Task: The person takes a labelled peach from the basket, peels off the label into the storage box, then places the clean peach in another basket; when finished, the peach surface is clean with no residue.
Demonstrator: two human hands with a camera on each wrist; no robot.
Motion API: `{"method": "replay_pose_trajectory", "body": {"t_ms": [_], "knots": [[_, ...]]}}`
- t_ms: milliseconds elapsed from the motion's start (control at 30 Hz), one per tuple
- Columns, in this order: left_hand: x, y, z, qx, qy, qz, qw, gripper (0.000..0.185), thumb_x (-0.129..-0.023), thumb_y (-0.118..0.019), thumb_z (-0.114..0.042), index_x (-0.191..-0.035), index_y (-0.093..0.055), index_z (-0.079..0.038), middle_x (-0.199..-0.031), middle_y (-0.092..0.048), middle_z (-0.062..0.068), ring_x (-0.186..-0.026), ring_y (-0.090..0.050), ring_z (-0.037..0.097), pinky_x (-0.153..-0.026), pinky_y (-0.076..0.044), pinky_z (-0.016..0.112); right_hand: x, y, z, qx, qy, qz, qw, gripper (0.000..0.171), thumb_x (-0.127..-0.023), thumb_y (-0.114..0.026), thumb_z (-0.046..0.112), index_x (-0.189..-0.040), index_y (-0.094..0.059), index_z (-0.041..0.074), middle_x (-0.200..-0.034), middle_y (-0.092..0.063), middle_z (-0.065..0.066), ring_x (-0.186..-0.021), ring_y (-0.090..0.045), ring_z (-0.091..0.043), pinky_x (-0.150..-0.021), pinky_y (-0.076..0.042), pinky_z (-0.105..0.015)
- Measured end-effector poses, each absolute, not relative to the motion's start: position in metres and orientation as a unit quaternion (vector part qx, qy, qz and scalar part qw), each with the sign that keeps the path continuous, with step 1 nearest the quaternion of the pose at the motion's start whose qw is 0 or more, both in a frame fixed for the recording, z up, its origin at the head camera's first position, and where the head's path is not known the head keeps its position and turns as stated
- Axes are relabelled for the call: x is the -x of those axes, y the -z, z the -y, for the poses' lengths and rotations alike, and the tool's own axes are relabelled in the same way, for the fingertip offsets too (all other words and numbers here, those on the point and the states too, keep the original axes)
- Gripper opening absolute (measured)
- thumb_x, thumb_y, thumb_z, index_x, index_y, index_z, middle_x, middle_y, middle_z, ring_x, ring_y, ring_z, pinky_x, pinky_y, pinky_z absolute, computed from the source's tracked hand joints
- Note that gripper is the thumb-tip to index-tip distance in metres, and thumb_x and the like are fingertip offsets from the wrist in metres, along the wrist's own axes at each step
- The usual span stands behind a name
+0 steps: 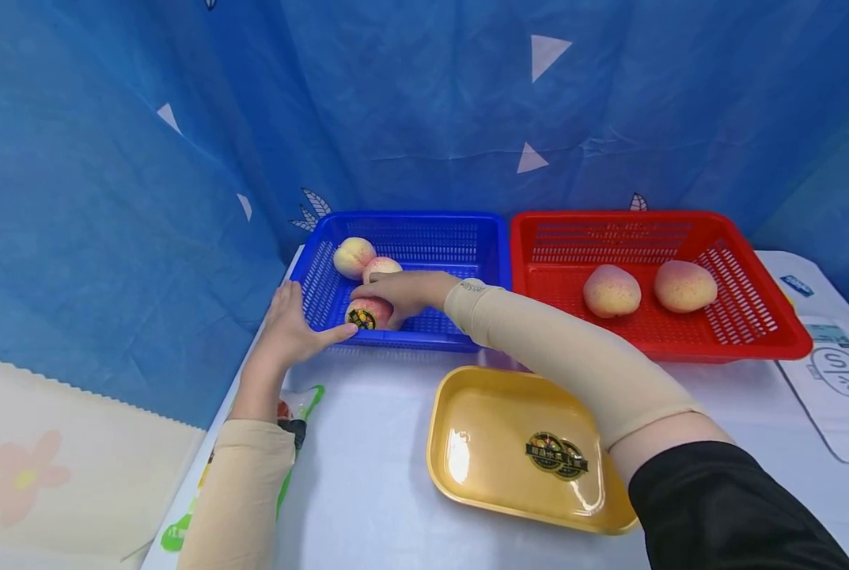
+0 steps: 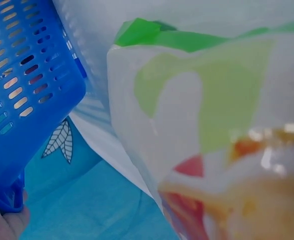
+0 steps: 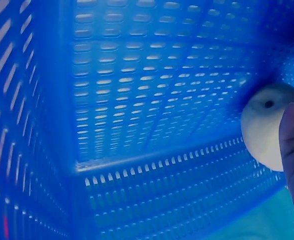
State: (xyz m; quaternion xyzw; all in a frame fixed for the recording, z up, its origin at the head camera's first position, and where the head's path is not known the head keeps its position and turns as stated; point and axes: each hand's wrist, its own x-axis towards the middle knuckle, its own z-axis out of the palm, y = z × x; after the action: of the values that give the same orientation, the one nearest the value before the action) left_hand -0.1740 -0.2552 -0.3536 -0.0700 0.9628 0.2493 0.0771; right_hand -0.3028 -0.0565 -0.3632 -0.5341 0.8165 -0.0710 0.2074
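The person's right hand (image 1: 411,291) reaches into a blue rectangular plastic basket (image 1: 424,341) with slotted walls, its grip curled round a rounded pink-and-yellow peach (image 1: 377,306) that bears a black-and-gold sticker (image 1: 361,319). That peach is at the basket's front left; whether it touches the bottom cannot be told. Two pale peaches (image 1: 354,258) lie behind it in the same basket.

The left hand (image 1: 289,328) is at the basket's front left corner, its grip released: the fingers extend along the left end and the thumb points out to the front rim. Near the left forearm lies a glossy green-and-white printed plastic bag (image 2: 187,95).

A red slotted plastic basket (image 1: 652,350) stands just right of the blue one, with two blush-coloured peaches (image 1: 612,291) inside. In front, on the white counter (image 1: 367,467), sits a shiny golden rounded-corner tray (image 1: 491,447) bearing black-and-gold round labels (image 1: 555,456).
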Motion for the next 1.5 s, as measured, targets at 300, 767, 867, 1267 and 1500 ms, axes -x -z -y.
{"method": "replay_pose_trajectory", "body": {"t_ms": [300,767,867,1267,1500], "knots": [[0.174,0.354,0.254,0.073,-0.251,-0.962,0.082,0.137,-0.076,-0.065,-0.076,-0.154,0.014,0.004,-0.163,0.017,0.024,-0.151,0.014,0.044,-0.121,-0.005,0.065,0.302,0.337,0.037,0.511,0.143,-0.819,0.220,0.073,-0.080,-0.084,0.026,-0.142,-0.046,0.018,-0.135,-0.049,0.000,-0.119,-0.050,-0.015,-0.105,-0.047,-0.027],[0.177,0.354,0.258,0.083,-0.250,-0.961,0.084,0.141,-0.073,-0.064,-0.080,-0.154,0.016,0.002,-0.163,0.017,0.025,-0.151,0.014,0.044,-0.120,-0.006,0.066,0.298,0.288,-0.029,0.440,0.353,-0.797,0.214,0.076,-0.080,-0.084,0.031,-0.144,-0.043,0.023,-0.137,-0.049,0.003,-0.121,-0.054,-0.015,-0.098,-0.054,-0.030],[0.178,0.353,0.259,0.081,-0.250,-0.961,0.084,0.141,-0.073,-0.064,-0.080,-0.154,0.016,0.003,-0.163,0.016,0.025,-0.151,0.013,0.045,-0.121,-0.006,0.065,0.290,0.285,-0.047,0.426,0.412,-0.777,0.211,0.077,-0.082,-0.083,0.024,-0.145,-0.038,0.021,-0.140,-0.046,-0.001,-0.121,-0.057,-0.019,-0.095,-0.057,-0.035],[0.176,0.351,0.262,0.076,-0.249,-0.962,0.081,0.141,-0.073,-0.066,-0.079,-0.154,0.017,0.003,-0.162,0.017,0.027,-0.151,0.011,0.048,-0.119,-0.007,0.068,0.248,0.288,-0.103,0.394,0.579,-0.691,0.177,0.064,-0.095,-0.065,0.015,-0.151,-0.033,0.017,-0.142,-0.049,-0.010,-0.125,-0.055,-0.026,-0.095,-0.057,-0.036],[0.177,0.351,0.261,0.074,-0.250,-0.962,0.086,0.141,-0.073,-0.066,-0.078,-0.154,0.017,0.003,-0.162,0.017,0.028,-0.150,0.012,0.049,-0.118,-0.008,0.070,0.231,0.292,-0.127,0.378,0.628,-0.657,0.178,0.065,-0.101,-0.056,0.022,-0.156,-0.023,0.021,-0.145,-0.042,-0.014,-0.124,-0.057,-0.027,-0.092,-0.059,-0.035]]}}
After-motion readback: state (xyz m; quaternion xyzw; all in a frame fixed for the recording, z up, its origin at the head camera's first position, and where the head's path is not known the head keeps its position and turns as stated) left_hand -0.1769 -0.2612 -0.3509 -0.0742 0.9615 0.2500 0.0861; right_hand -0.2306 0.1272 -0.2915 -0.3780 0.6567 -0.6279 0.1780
